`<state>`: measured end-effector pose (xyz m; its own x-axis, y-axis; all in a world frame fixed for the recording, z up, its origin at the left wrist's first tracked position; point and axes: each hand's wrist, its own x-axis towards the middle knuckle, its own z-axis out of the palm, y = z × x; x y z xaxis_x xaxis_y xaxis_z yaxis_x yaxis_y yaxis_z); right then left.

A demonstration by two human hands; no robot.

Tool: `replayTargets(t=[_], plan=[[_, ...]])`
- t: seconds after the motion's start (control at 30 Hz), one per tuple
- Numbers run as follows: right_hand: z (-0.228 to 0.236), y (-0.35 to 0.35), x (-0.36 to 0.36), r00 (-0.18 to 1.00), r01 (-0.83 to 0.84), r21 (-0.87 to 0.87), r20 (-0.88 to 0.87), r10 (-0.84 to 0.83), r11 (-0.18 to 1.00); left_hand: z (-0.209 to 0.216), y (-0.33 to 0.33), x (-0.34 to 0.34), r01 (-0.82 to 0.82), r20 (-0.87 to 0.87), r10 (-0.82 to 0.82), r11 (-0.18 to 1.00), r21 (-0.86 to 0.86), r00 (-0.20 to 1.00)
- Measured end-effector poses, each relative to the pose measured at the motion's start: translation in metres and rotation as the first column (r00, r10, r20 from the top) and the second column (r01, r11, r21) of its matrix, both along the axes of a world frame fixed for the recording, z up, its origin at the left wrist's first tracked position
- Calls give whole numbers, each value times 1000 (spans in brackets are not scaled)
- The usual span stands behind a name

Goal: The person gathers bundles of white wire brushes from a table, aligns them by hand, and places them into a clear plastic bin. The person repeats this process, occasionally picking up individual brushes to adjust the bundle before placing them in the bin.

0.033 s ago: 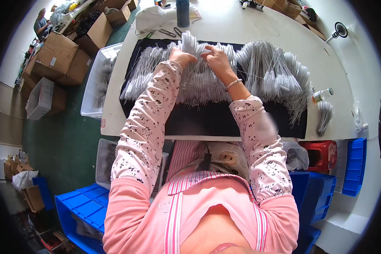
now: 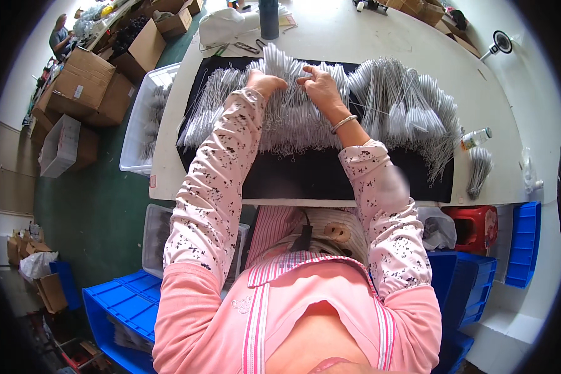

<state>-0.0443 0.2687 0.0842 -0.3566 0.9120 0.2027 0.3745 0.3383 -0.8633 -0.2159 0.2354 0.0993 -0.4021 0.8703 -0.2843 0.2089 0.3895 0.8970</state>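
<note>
Many thin wire brushes point(image 2: 405, 106) with white bristles and small looped ends lie in thick rows on a black cloth point(image 2: 299, 177). My left hand point(image 2: 265, 83) is closed around a bunch of these brushes point(image 2: 277, 59), whose bristle ends stand up above the row. Just to its right is my right hand point(image 2: 323, 90), wearing a bracelet, with its index finger and another finger held apart and pointing left toward the bunch. Nothing shows in the right hand's fingers, though its palm side is hidden.
A dark bottle point(image 2: 268, 20) and a white cloth point(image 2: 227, 26) are at the table's far side. On the right stand a small glass bottle point(image 2: 477, 138) and a loose brush bundle point(image 2: 479, 171). Left of the table is a white bin point(image 2: 134, 134); blue crates point(image 2: 121, 299) flank me.
The bunch in my left hand has shifted slightly left and up, and the hand moved a little left with it. My right hand is nearly unchanged.
</note>
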Motion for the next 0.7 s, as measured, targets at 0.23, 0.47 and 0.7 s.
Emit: replayTargets(t=[0.23, 0.47, 0.7], plan=[[17, -10, -13, 978, -27, 34, 207, 20, 999, 11, -14, -26, -56, 609, 22, 998, 37, 793], [23, 9, -13, 982, -23, -15, 185, 25, 1000, 27, -31, -28, -67, 649, 36, 997, 23, 760], [44, 34, 36, 968, 201, -129, 175, -178, 971, 27, -28, -19, 70, 694, -108, 994, 83, 712]])
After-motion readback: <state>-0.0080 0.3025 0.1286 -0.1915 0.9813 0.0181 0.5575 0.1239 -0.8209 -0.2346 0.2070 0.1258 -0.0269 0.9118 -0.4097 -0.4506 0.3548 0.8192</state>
